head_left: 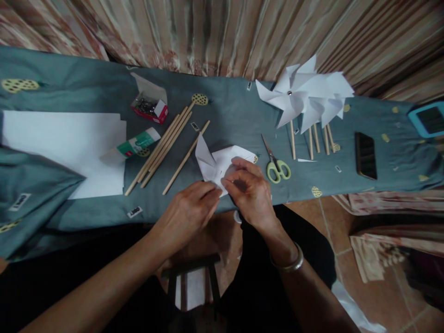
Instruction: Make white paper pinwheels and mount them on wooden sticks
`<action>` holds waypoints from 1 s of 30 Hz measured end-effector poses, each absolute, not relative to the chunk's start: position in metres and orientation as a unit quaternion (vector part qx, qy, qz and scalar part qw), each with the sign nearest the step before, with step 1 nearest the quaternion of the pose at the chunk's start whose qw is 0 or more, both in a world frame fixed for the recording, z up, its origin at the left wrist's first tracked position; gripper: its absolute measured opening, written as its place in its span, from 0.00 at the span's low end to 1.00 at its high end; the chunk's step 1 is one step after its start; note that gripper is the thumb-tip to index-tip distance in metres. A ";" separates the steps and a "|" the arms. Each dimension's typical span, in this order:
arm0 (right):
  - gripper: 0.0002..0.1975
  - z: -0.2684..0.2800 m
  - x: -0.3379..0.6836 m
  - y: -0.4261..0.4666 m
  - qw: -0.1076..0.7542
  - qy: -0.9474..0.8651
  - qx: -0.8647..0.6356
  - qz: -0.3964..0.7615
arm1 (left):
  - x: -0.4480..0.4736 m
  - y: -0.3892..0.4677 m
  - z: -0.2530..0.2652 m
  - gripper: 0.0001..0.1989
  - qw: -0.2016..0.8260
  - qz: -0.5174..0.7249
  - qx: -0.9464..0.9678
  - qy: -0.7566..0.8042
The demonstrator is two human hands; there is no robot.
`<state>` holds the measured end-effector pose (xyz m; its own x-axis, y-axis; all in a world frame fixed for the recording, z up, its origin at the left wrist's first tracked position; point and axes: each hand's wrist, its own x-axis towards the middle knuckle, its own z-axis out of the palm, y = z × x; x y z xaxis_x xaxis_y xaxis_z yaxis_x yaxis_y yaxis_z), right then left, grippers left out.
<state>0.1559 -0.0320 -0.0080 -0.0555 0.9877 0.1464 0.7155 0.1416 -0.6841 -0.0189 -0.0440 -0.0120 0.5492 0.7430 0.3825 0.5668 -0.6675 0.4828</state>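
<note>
A white paper pinwheel [227, 159], partly folded, lies near the front edge of the cloth-covered table. My left hand [196, 201] pinches its lower corner with fingers pressed together. On its right side my right hand [248, 185] grips the paper between thumb and fingers, near the middle. One blade stands up at the left; the fingers hide part of the lower edge. To the left lies a single wooden stick [185, 159]. Scissors with green handles [277, 170] rest just right of the paper, their blades pointing away from me.
Several wooden sticks [163, 148] lie beside a glue tube [138, 142] and an open red box of metal pins [150, 106]. White paper sheets [93, 152] are at left. Finished pinwheels [289, 104] lie at the back right, near a black phone [365, 155] and a blue-framed device [430, 119].
</note>
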 end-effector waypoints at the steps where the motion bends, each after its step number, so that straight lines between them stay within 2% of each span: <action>1: 0.02 -0.008 0.156 -0.032 0.305 -0.692 -0.616 0.221 | -0.019 -0.044 -0.012 0.07 0.155 0.285 0.867 0.379; 7: 0.03 -0.009 0.154 -0.034 0.302 -0.704 -0.610 0.203 | -0.019 -0.044 -0.013 0.07 0.158 0.278 0.866 0.385; 13: 0.10 -0.009 0.154 -0.036 0.289 -0.726 -0.593 0.192 | -0.019 -0.043 -0.013 0.07 0.152 0.278 0.867 0.385; 19: 0.12 -0.008 0.153 -0.038 0.277 -0.738 -0.585 0.188 | -0.018 -0.043 -0.013 0.06 0.146 0.280 0.868 0.382; 26: 0.14 -0.005 0.152 -0.038 0.250 -0.760 -0.571 0.184 | -0.019 -0.044 -0.012 0.06 0.150 0.270 0.869 0.387; 30: 0.17 -0.009 0.151 -0.042 0.222 -0.788 -0.557 0.142 | -0.018 -0.044 -0.012 0.06 0.159 0.273 0.867 0.385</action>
